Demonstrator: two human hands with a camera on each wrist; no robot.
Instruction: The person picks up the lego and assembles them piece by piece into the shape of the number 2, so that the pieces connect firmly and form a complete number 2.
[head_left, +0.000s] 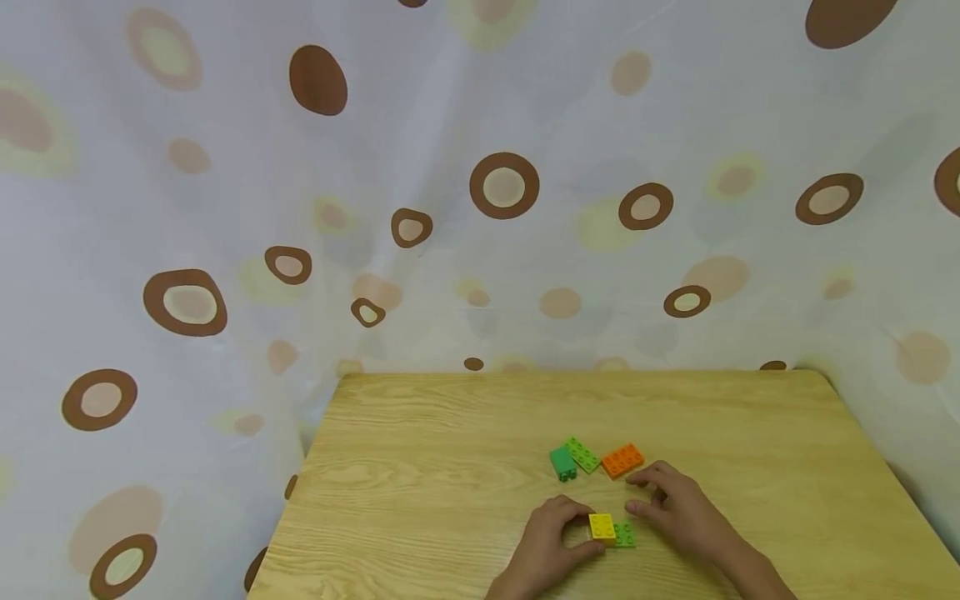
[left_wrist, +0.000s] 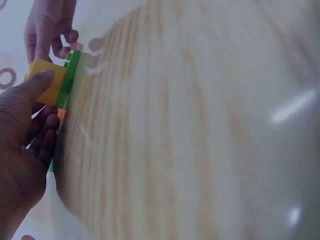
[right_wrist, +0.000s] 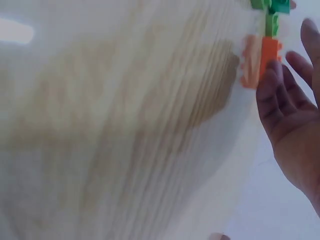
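Observation:
My left hand [head_left: 546, 542] pinches a yellow toy building brick [head_left: 602, 528] between thumb and fingers near the front of the table. Under the yellow brick lies a flat light green brick [head_left: 625, 534], its right end showing studs beyond the yellow one. In the left wrist view the yellow brick [left_wrist: 52, 85] sits against the green brick [left_wrist: 70, 77], with the thumb across it. My right hand [head_left: 682, 510] hovers just right of these two, fingers loosely bent, holding nothing. Beyond its fingertips an orange brick [head_left: 622, 460] lies on the table, also seen in the right wrist view.
Left of the orange brick lie another flat light green brick [head_left: 582, 455] and a darker green brick [head_left: 563, 463] tipped on its side. The wooden table [head_left: 420, 492] reaches back to a white curtain [head_left: 420, 125] with brown and beige circles.

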